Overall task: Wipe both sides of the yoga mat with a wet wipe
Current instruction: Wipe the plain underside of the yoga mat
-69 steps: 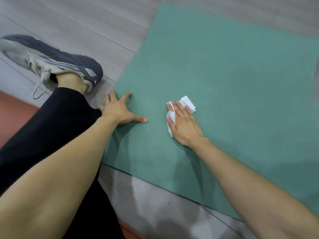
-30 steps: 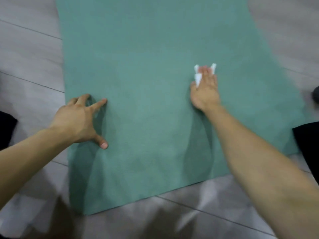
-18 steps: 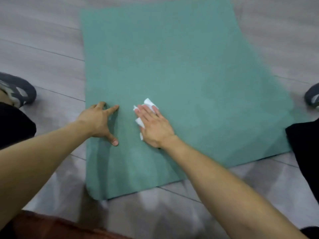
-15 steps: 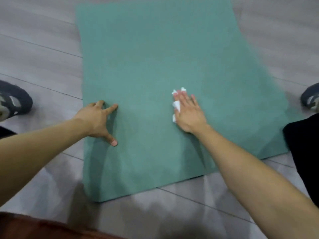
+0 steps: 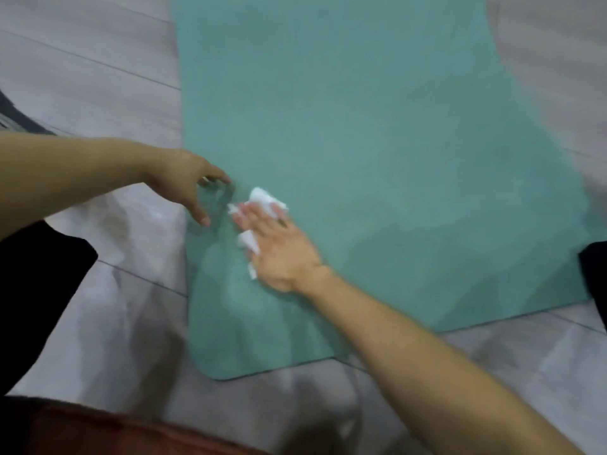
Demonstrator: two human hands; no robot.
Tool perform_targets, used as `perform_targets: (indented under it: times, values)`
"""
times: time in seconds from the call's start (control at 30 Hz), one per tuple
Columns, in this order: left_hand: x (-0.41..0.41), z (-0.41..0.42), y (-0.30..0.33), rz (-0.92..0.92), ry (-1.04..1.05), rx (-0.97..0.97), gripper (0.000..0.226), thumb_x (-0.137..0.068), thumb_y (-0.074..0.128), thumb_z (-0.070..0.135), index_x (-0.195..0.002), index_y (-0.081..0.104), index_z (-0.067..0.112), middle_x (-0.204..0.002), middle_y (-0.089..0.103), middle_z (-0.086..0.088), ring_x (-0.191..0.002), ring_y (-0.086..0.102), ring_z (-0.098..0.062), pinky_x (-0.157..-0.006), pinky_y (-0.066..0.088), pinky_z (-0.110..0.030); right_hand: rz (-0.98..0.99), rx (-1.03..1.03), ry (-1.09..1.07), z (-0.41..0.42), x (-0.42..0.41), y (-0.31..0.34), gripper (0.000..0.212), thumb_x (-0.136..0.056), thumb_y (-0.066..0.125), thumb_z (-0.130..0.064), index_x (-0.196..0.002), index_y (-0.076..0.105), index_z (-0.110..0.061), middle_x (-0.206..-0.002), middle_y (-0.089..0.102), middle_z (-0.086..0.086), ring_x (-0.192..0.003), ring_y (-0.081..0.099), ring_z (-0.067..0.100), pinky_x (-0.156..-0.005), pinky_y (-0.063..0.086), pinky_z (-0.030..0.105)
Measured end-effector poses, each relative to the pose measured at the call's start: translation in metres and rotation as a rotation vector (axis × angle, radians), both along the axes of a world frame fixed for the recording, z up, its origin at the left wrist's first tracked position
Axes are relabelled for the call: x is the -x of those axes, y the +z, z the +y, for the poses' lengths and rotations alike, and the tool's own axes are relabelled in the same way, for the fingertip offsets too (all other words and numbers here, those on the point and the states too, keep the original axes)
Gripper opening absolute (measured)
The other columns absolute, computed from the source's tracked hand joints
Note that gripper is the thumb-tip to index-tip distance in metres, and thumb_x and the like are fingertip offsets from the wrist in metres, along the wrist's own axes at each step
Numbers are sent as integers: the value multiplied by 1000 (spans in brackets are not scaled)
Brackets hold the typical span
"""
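A teal yoga mat [image 5: 377, 142] lies flat on the grey floor, its near end close to me. My right hand [image 5: 279, 251] lies flat on the mat near its left edge, fingers straight, pressing a crumpled white wet wipe [image 5: 261, 200] that sticks out beyond the fingertips and beside the thumb. My left hand [image 5: 184, 185] rests at the mat's left edge with spread fingers, its fingertips touching the mat just left of the wipe.
Grey wood-look floor [image 5: 92, 77] surrounds the mat. A shoe [image 5: 16, 121] shows at the far left edge. Black trouser legs sit at the left [image 5: 36, 284] and at the right edge [image 5: 596, 270]. A reddish-brown strip [image 5: 115, 435] runs along the bottom.
My right hand has swept the wipe leftward across the mat, from its middle to beside my left hand. The left hand has stayed at the mat's left edge.
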State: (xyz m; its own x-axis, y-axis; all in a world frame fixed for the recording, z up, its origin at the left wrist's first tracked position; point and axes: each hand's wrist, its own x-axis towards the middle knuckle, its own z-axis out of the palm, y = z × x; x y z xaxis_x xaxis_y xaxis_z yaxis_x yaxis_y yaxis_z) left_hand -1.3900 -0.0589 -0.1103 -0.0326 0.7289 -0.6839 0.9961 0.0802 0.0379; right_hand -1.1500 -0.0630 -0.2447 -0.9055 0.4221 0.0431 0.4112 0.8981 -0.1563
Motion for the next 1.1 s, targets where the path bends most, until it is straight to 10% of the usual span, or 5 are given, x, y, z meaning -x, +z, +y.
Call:
perform_targets:
  times: [0.33,0.73,0.97,1.1]
  values:
    - [58,48,-30,60,-92,-225,85,-93,76,25,-162,30,11,-167,29,-16,-148,40,-35,-122,31,-37,45,107,-753,155,-29,-1,75,-103,25,-49,-168,12,-14,-177,7,2,-163,-2,15,-132,-4,39]
    - [90,14,-53,-56,-4,-352,79,-95,74,28,-162,35,19,-167,30,-13,-151,36,-34,-125,26,-38,0,60,442,-32,54,5,65,-110,38,-40,-168,20,-16,-175,19,2,-163,7,19,-131,10,43]
    - [104,-2,-61,-78,67,-397,68,-99,65,18,-160,36,10,-168,30,-14,-152,34,-34,-124,22,-33,-44,132,-58,98,129,13,64,-110,22,-44,-169,11,-22,-176,11,-3,-162,1,11,-132,1,41]
    - [104,2,-65,-91,73,-457,57,-97,59,7,-153,47,10,-161,41,-15,-144,45,-36,-121,33,-39,47,177,154,33,114,10,65,-110,33,-40,-168,17,-14,-175,17,5,-163,6,18,-132,5,42]
